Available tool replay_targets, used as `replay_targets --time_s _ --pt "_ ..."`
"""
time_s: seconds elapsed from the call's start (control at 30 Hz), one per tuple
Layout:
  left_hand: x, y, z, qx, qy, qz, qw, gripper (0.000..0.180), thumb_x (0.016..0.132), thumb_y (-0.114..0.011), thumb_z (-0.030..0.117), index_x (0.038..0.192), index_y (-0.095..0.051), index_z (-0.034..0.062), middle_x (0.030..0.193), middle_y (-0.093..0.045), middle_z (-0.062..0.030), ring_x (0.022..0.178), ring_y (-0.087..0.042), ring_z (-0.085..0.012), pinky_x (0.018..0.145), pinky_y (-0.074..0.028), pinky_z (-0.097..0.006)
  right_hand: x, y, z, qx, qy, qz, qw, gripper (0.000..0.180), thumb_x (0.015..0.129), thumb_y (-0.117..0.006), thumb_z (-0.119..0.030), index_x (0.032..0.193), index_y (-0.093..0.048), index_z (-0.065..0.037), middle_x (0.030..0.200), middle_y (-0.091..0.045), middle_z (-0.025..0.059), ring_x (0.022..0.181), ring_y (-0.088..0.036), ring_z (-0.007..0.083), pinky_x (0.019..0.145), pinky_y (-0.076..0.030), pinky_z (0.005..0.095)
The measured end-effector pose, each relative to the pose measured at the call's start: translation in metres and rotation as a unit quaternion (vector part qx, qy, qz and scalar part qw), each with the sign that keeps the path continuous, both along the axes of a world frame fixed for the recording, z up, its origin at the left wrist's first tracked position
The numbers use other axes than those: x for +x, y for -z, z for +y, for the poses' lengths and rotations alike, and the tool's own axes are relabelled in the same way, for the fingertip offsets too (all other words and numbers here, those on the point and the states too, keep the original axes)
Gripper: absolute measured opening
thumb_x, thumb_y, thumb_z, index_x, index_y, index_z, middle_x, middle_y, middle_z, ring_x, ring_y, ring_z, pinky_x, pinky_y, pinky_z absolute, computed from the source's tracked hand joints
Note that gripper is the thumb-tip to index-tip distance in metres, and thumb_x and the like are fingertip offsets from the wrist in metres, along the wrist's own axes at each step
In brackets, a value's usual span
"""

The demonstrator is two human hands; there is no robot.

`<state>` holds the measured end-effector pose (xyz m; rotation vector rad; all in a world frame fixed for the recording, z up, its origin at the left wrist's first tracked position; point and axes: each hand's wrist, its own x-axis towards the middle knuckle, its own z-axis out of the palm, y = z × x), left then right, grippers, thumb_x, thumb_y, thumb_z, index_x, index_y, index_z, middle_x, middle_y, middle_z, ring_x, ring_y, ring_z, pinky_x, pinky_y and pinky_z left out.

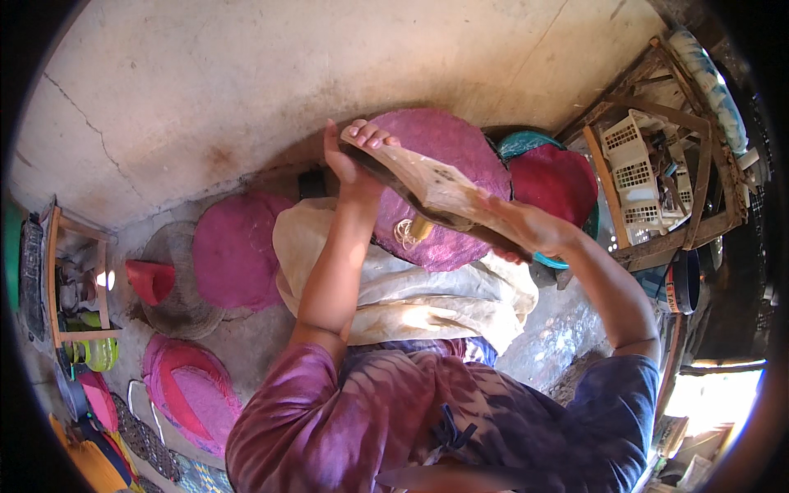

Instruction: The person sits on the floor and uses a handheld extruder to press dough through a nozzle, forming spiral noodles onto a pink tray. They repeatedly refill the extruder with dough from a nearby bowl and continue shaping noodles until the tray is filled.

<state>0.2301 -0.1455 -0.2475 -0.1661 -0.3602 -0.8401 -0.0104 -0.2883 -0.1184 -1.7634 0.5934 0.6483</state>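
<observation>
Both my hands grip a pale, shallow, curved tray-like piece with a dark rim, tilted and seen nearly edge-on. My left hand is closed over its upper left end, fingers bent across the edge. My right hand is closed round the lower right end, with some fingertips showing underneath. Beneath it lies a large round pink-purple disc with a dark edge. On that disc are a small gold-coloured cylinder and a loose pale coil. A cream cloth covers my lap.
A teal basin with red cloth stands right of the disc. Leftward lie another pink round, a grey woven mat and a red piece. A wooden frame holding white baskets stands right; a wall rises ahead.
</observation>
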Motion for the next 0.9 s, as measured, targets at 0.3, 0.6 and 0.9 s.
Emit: replay_targets --time_s 0.3,0.6,0.9 --pt "0.003 -0.029 0.007 0.067 -0.033 -0.021 0.997 0.044 0.091 -0.05 0.057 0.066 -0.049 0.0207 0.056 -0.045 0.009 0.057 -0.051 -0.0112 0.074 -0.043 -0.034 -0.004 0.011 0.007 -0.057 0.01 -0.07 0.996 0.077 0.099 -0.026 -0.066 0.099 -0.066 -0.001 0.059 -0.054 0.0044 0.047 -0.051 0.0122 0.042 -0.039 0.0297" --pt "-0.01 0.016 -0.032 -0.095 0.076 0.046 0.992 0.05 0.092 -0.047 0.059 0.062 -0.05 0.0192 0.052 -0.045 0.007 0.054 -0.049 -0.0136 0.068 -0.045 -0.035 -0.032 0.026 -0.025 0.253 0.119 -0.074 0.957 0.085 0.094 -0.026 -0.074 0.117 -0.06 0.001 0.08 -0.067 0.0184 0.054 -0.063 0.0203 0.048 -0.052 0.0277" --pt "-0.01 0.035 -0.024 -0.074 0.004 0.124 0.99 0.043 0.096 -0.048 0.044 0.06 -0.049 0.0212 0.051 -0.047 0.0101 0.049 -0.05 -0.0088 0.064 -0.045 -0.029 -0.005 0.137 0.007 0.457 0.189 -0.156 0.855 0.072 0.098 -0.032 -0.062 0.132 -0.048 0.0 0.084 -0.063 0.0131 0.048 -0.053 0.0108 0.043 -0.046 0.0244"
